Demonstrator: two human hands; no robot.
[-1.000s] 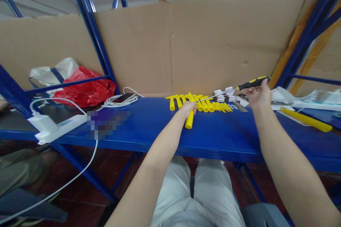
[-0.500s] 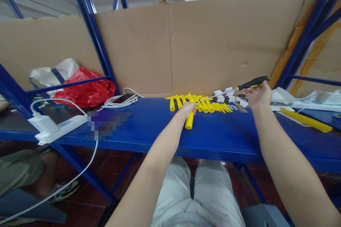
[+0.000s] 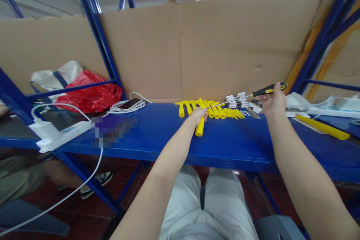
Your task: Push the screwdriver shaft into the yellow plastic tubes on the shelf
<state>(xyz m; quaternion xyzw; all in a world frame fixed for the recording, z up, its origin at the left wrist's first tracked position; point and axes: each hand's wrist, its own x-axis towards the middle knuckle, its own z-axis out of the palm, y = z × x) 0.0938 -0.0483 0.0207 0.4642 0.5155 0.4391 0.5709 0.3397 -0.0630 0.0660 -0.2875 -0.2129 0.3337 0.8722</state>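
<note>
Yellow T-shaped piece (image 3: 199, 129) sat clasped in the left hand (image 3: 199, 114), the right hand (image 3: 273, 102) gripping a screwdriver (image 3: 261, 92) against it; driving looked unfinished, neighbouring pieces' (image 3: 216, 113) progress unclear.

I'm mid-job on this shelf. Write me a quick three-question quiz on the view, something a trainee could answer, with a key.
1. Multiple choice: what does the right hand hold?
a) scissors
b) a screwdriver
c) a roll of tape

2. True or false: the red plastic bag lies to the left of both hands.

3. Fill in: the left hand grips a T-shaped piece whose colour is ____.

Key: 1 b; 2 true; 3 yellow.
</note>
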